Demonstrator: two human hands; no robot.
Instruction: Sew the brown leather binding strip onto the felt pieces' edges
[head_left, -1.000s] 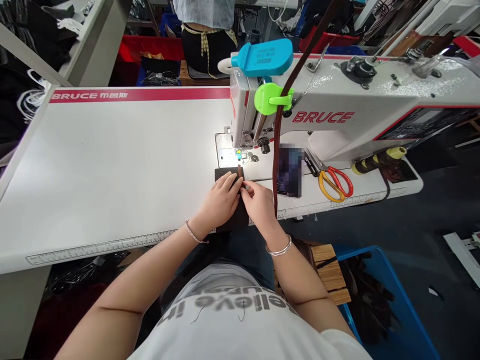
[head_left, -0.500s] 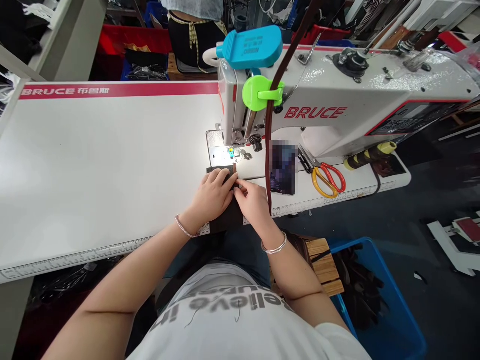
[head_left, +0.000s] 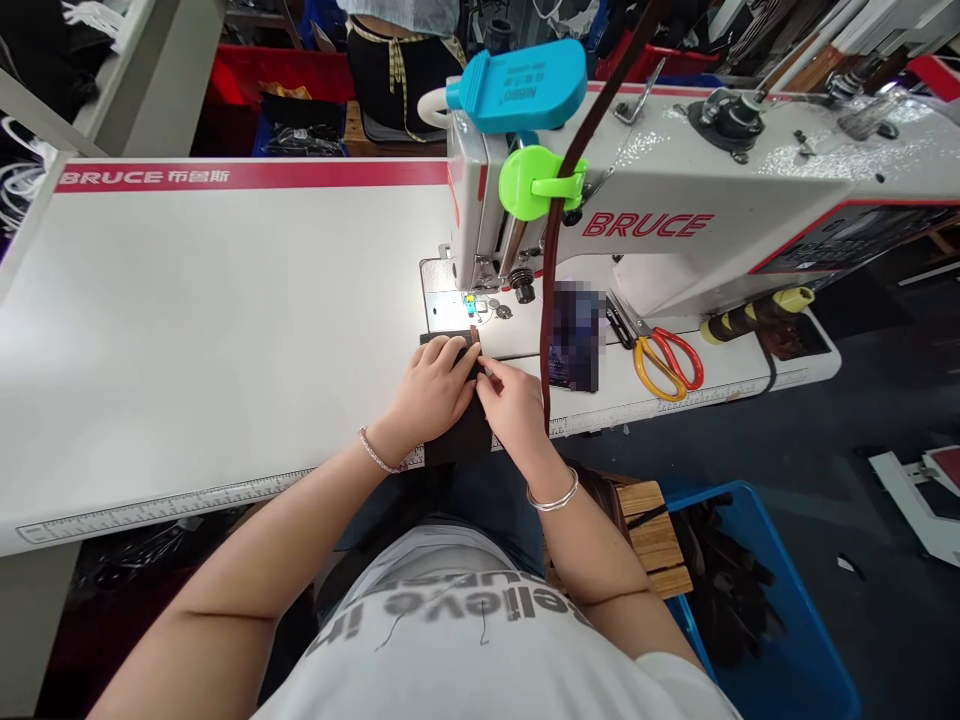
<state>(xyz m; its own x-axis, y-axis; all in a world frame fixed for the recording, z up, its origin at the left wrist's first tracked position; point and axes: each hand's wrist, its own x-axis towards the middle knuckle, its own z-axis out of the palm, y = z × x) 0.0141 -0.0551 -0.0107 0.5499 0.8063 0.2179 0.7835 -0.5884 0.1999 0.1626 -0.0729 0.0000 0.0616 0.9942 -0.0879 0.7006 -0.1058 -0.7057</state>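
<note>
1. Change. Against the preceding half-second, only the framing has shifted noticeably; both hands keep nearly the same pose on the dark cloth point(head_left: 459, 440). The work thus appears paused at, or making fine adjustments to, one spot.
2. Work. The cloth lies at the table's front edge, just before the metal plate point(head_left: 441, 312) of the sewing machine point(head_left: 660, 185). A brown strip point(head_left: 474, 333) shows at its far right.
3. Left hand point(head_left: 435, 385). Laid over the cloth, fingers close together; whether they pinch anything cannot be told.
4. Right hand point(head_left: 516, 402). Thumb and forefinger narrow, at the cloth's right edge; whether they grip cloth or strip cannot be told.
5. Surface. The white table point(head_left: 225, 330) carries a phone point(head_left: 576, 345), scissors point(head_left: 666, 365) and a dark roll point(head_left: 757, 316), all right of the hands.
6. Room. A blue bin point(head_left: 814, 625) stands beside a wooden stool point(head_left: 664, 568); beyond the table, a person point(head_left: 375, 75) is partly visible.
</note>
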